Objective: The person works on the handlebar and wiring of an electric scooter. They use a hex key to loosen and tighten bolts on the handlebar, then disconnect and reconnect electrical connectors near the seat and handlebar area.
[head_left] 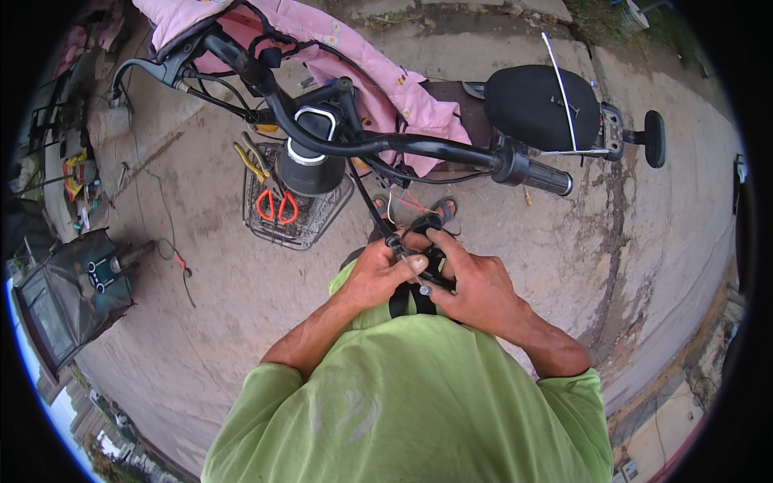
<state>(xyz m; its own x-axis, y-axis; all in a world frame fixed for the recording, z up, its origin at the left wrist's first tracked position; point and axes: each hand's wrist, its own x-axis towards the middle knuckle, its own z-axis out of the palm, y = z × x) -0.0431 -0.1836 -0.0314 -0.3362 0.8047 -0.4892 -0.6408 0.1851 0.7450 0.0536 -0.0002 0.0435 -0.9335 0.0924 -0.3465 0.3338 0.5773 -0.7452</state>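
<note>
My left hand [377, 272] is closed on a black brake cable [364, 196], its thumb pressed along the cable near the bare end. That cable runs down from the handlebar [411, 145], and its silver metal tip [425, 290] sticks out between my hands. My right hand [481, 288] is closed around a black brake lever [436, 266], held close against the left fingers in front of my waist. Fingers hide much of the lever's shape. On the handlebar's right end is a black grip [549, 178] with no lever beside it.
Past the handlebar is an electric bike's black seat [541, 103] with a pink padded cover [354, 60] in front. Red-handled scissors [278, 207] and yellow-handled pliers [253, 158] lie in the wire basket [310, 229]. Thin loose wires [394, 201] hang nearby. A covered vehicle [72, 294] stands left.
</note>
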